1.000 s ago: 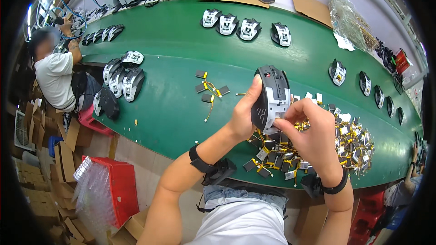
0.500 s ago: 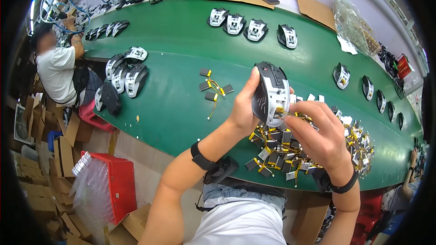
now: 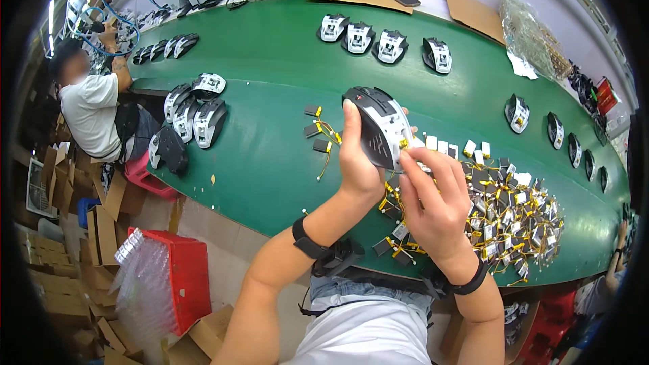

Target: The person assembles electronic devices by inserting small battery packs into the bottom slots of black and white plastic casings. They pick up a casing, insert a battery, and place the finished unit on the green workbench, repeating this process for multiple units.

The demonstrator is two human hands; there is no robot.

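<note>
Black mouse shell (image 3: 380, 127), left hand (image 3: 357, 162), right hand (image 3: 436, 196)

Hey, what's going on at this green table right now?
A person holds a black and white mouse shell up in the left hand, while the right hand works its fingertips at the shell's edge. Below lies a heap of small batteries with yellow wires on the green table. More shells sit in rows, and another person sits at the far left.
</note>
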